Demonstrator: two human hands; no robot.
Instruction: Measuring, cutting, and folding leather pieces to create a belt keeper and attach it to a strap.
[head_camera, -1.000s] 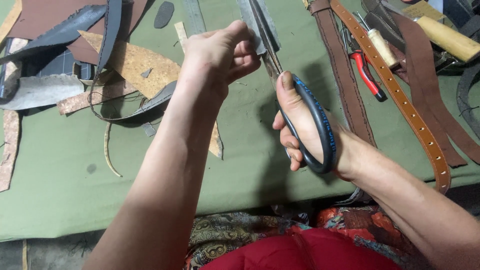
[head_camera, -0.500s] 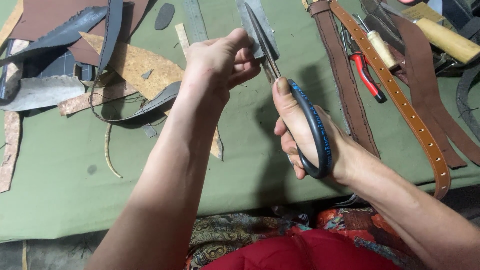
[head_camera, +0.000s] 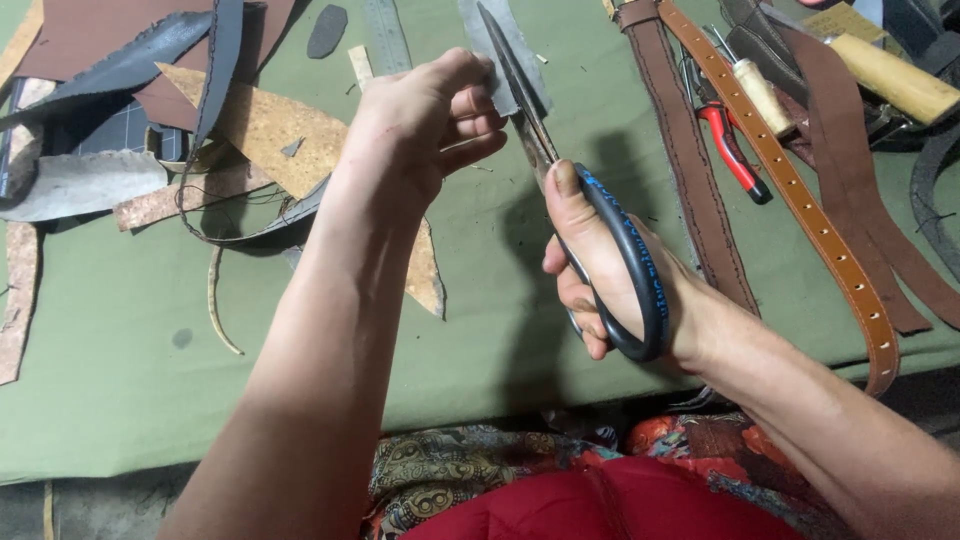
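Two hands over green mat (head_camera: 120, 400). L hand (head_camera: 425, 125) pinched shut on grey leather piece (head_camera: 510, 70); R hand (head_camera: 600, 280) curled thru scissors (head_camera: 590, 215) handle, blades on piece. No containers seen.

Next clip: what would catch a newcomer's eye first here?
Centre frame, the right hand works big black-handled scissors into a small grey piece pinched by the left hand. Beyond them, a tan punched belt runs diagonally down the right of the green table cover, with leather scraps heaped upper left.
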